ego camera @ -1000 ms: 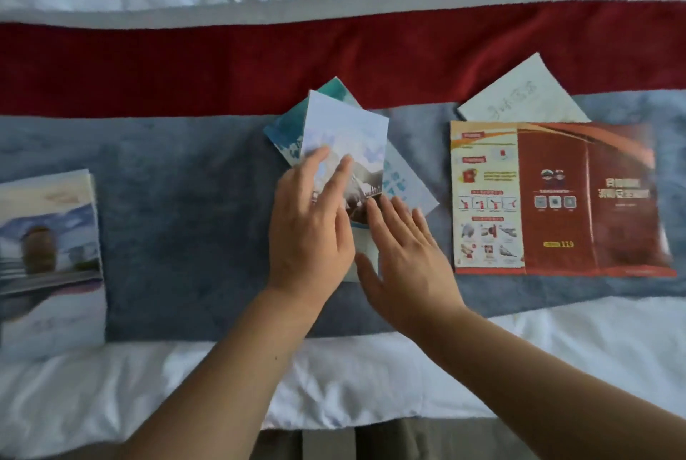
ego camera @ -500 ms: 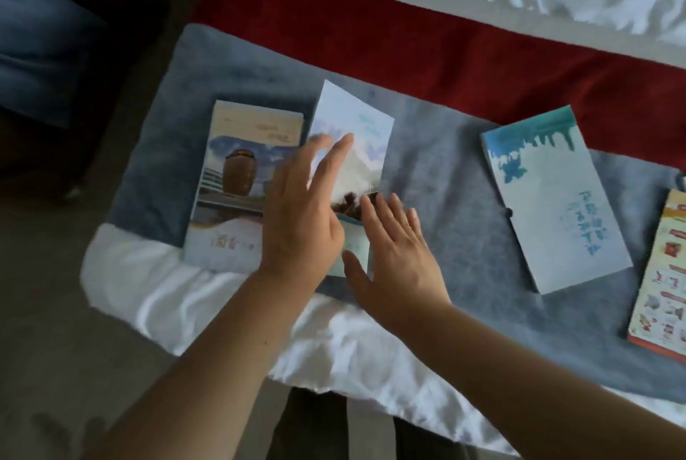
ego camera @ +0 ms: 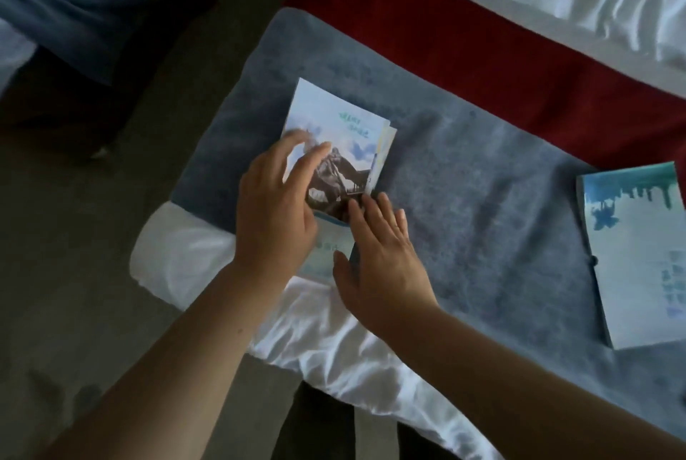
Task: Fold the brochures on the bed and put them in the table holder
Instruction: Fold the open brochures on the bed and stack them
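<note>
Since the earlier frame, the brochure (ego camera: pixel 337 125) has been shifted onto the stack (ego camera: pixel 330 255), whose near edge is seen between the hands. The left hand (ego camera: pixel 274 214) is laid flat on the brochure, fingers straight, nothing gripped. The right hand (ego camera: pixel 382 259), also flat, is touching its near corner. A teal brochure (ego camera: pixel 638 255) is seen well right of that hand, on the blanket (ego camera: pixel 482 199) of the bed (ego camera: pixel 334 340).

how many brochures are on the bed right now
2. One pale blue brochure lies under the left hand and right hand on the grey blanket; a teal-topped brochure lies near the right edge. Paper edges peeking from under the first may be a hidden third.
</note>
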### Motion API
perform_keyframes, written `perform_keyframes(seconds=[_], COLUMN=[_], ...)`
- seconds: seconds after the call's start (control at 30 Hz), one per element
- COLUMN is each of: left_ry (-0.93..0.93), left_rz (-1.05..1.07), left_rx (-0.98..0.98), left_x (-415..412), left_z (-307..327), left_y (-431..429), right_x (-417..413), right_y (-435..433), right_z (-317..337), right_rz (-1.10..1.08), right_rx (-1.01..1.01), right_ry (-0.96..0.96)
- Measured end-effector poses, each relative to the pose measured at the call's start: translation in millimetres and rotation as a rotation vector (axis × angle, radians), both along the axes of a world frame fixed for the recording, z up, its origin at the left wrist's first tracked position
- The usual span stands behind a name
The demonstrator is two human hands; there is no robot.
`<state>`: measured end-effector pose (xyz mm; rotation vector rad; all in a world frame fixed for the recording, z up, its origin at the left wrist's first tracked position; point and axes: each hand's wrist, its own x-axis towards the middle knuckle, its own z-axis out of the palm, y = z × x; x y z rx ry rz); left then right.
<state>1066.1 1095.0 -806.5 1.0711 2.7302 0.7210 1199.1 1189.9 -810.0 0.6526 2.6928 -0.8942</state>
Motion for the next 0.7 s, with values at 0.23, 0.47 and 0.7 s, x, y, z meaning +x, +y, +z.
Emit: perform_keyframes(seconds=[0.23,0.47,0.7], left_ry=[-0.031,-0.013,0.036], left_rz=[-0.049,-0.078,-0.107], left_rx=[-0.004,-0.051,-0.079], left_x=[-7.7,-2.4,-4.5], left_z=[-9.8,-25.1,-34.5], left_y=[-8.4,-13.3,-22.1], right_x=[-7.0,-15.2,-28.7], right_y=[-10.5,-9.6,-14.2], right_z=[-2.2,-7.1,-10.7], right_rz=[-0.045,-0.047,-0.009], right_rx=[-0.017,0.045,0.088], right_ry=[0.026,-0.025,0.02])
